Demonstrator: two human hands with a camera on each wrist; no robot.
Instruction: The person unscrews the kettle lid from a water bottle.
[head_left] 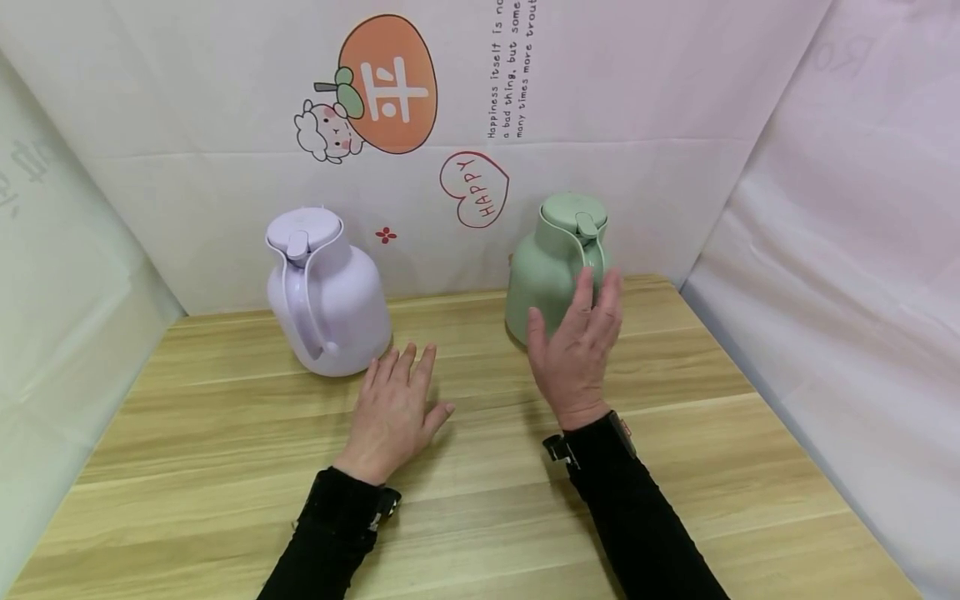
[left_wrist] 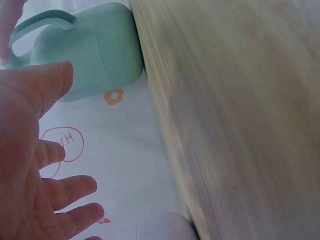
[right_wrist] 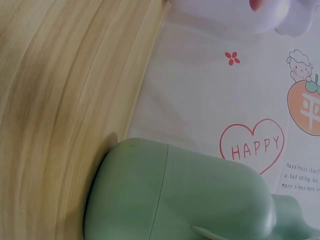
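Observation:
A lavender thermos jug (head_left: 348, 292) stands upright on the wooden table (head_left: 465, 492) at the left, its handle towards the person. Near its base on the right, my left hand (head_left: 393, 412) is held palm down with fingers extended and thumb spread; nothing is in it. Further right and back stands a green thermos jug (head_left: 543, 275), also upright, with its lid on. My right hand (head_left: 577, 350) is raised before it, fingers stretched up and overlapping its handle in the head view. In the right wrist view the green jug (right_wrist: 200, 192) fills the lower part.
Behind the table hangs a white printed cloth (head_left: 637, 100) with a drawn orange fruit, a sheep and a red heart. More white cloth (head_left: 840, 275) closes off the right side, and another sheet (head_left: 67, 275) the left. Both jugs stand near the table's back edge.

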